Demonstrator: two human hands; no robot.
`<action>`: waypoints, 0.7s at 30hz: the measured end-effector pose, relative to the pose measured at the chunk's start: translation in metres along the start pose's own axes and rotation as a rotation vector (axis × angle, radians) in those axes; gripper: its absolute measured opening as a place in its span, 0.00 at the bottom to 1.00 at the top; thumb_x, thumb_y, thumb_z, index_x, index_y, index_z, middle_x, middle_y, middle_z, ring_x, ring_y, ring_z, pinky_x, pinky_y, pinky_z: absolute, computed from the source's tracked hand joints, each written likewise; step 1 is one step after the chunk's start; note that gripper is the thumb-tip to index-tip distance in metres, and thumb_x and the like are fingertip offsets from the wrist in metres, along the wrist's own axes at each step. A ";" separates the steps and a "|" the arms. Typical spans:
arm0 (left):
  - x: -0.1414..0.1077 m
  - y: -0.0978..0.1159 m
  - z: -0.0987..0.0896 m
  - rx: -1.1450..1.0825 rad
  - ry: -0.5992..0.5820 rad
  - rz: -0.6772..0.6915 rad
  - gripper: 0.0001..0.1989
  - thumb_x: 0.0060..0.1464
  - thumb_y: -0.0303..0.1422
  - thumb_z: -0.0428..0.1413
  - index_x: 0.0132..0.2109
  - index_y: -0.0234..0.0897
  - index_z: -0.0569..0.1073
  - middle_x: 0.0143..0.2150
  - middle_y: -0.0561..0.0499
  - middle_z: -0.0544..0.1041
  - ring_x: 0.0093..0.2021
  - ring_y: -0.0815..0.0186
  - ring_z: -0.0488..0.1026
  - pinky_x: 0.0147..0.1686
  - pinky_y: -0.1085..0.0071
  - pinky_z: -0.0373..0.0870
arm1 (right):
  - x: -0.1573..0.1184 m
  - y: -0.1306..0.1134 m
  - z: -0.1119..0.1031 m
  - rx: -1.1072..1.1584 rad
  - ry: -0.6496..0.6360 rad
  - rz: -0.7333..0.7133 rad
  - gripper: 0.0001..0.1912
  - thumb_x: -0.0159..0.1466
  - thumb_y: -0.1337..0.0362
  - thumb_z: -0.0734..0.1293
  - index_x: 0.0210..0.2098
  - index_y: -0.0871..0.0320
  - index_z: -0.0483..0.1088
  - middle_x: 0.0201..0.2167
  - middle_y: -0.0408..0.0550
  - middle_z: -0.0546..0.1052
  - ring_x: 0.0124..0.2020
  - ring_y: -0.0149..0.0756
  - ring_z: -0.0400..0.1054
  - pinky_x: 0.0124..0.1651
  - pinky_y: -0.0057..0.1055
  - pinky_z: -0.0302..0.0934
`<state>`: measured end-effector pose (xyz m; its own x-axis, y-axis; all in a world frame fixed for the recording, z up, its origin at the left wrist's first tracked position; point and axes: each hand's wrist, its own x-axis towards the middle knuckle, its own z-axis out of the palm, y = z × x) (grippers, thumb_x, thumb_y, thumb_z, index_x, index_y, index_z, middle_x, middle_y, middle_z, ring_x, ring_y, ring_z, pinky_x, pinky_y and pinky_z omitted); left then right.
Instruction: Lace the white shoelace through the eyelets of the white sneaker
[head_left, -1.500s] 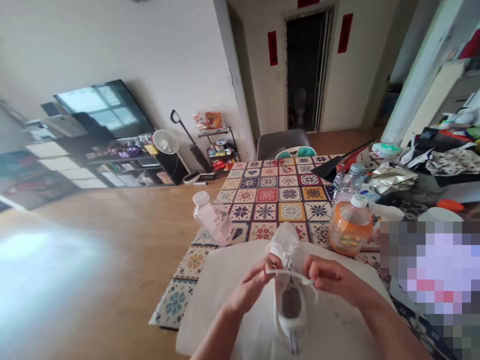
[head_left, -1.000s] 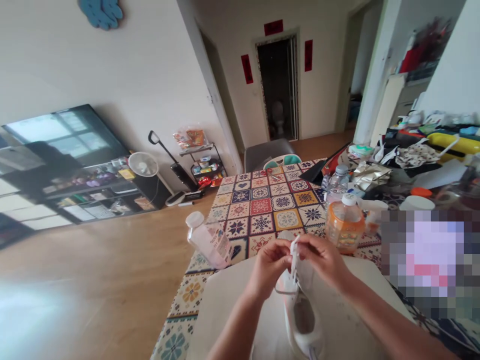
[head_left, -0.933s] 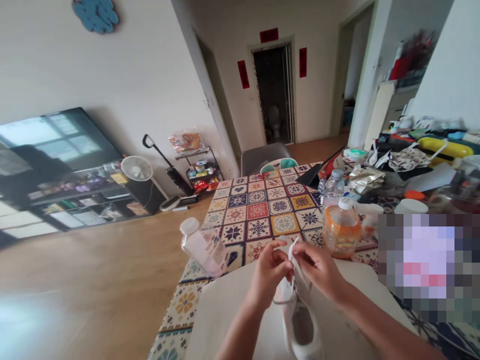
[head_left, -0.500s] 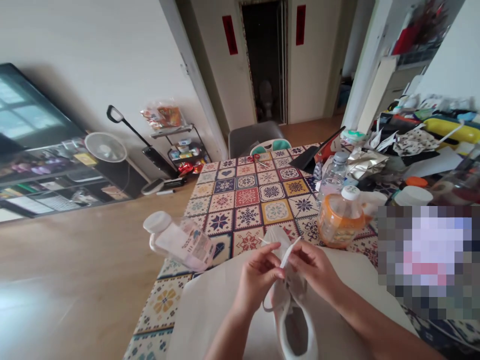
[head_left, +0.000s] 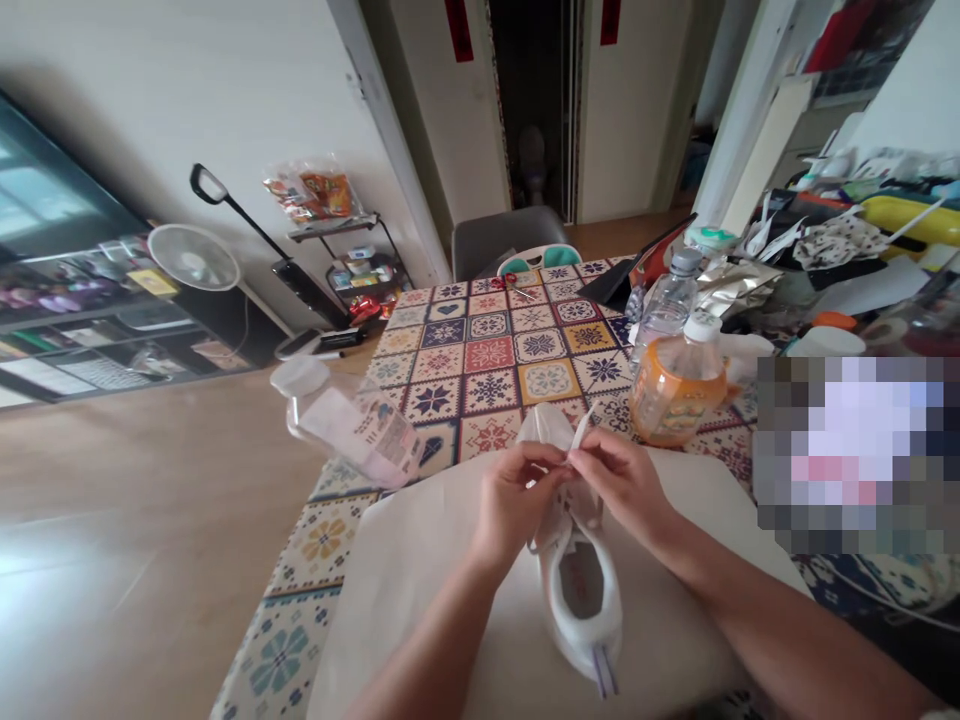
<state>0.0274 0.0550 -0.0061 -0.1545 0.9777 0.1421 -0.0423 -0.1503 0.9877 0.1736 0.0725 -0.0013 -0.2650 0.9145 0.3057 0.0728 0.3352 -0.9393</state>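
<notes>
Shoe (head_left: 581,585): white, sitting on a white mat (head_left: 405,600) on the desk (head_left: 489,355). Opening faces up, insole visible. Toe toward 12 o'clock, heel with purple-striped tab toward 6. All bearings taken from the shoe.

Right hand (head_left: 626,480): 1 o'clock side, over the lacing; grip pinching the lace (head_left: 583,428), one end standing up past the fingertips. Left hand (head_left: 517,495): 11 o'clock side; grip also closed on the lace, fingertips close against the other hand's. Exact hold partly hidden.

Pink bottle (head_left: 352,430): 10 o'clock, near the desk edge. Orange bottle (head_left: 679,390): 1 o'clock, white cap on, just beyond the mat; clear bottle (head_left: 671,300) behind it. Scissors (head_left: 514,285): red-handled, between 11 and 12, near the far edge.
</notes>
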 end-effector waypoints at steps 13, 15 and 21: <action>0.002 0.001 -0.007 0.055 0.038 0.189 0.04 0.43 0.30 0.66 0.30 0.37 0.79 0.28 0.52 0.79 0.30 0.69 0.74 0.33 0.74 0.71 | 0.009 0.001 -0.009 -0.189 -0.148 -0.276 0.06 0.60 0.71 0.62 0.35 0.57 0.69 0.37 0.48 0.69 0.37 0.35 0.65 0.35 0.28 0.59; 0.002 0.002 -0.007 0.038 0.032 0.171 0.04 0.43 0.30 0.66 0.29 0.37 0.79 0.27 0.52 0.78 0.30 0.69 0.74 0.33 0.74 0.71 | 0.009 0.002 -0.009 -0.174 -0.192 -0.259 0.05 0.61 0.72 0.62 0.34 0.57 0.69 0.36 0.47 0.69 0.36 0.34 0.65 0.34 0.28 0.59; 0.003 0.002 -0.006 -0.178 0.021 -0.036 0.10 0.39 0.34 0.69 0.27 0.35 0.77 0.23 0.54 0.76 0.24 0.73 0.70 0.27 0.77 0.67 | 0.007 0.005 -0.005 -0.252 -0.078 -0.482 0.04 0.65 0.68 0.65 0.39 0.54 0.67 0.34 0.45 0.70 0.36 0.35 0.66 0.38 0.30 0.63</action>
<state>0.0210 0.0570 -0.0039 -0.1705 0.9798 0.1040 -0.2223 -0.1411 0.9647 0.1772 0.0816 -0.0029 -0.3955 0.6278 0.6704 0.1509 0.7644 -0.6268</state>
